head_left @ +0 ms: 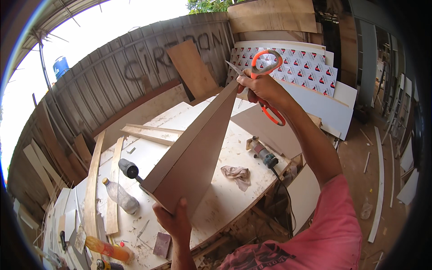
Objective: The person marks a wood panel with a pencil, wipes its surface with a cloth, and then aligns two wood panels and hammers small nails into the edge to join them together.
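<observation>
A long brown board (193, 153) is held up on edge above the workbench, its near end low and its far end raised. My left hand (173, 220) grips the near bottom corner from below. My right hand (261, 87) is at the far upper end, shut on orange-handled scissors (269, 81), whose blades point left over the board's top corner.
On the white dusty workbench (225, 198) lie a power tool (263, 153), a crumpled rag (237, 173), a clear plastic bottle (120, 195), an orange bottle (105, 247) and wooden strips (150, 132). Patterned sheets (297, 63) and boards lean against a corrugated fence (112, 85).
</observation>
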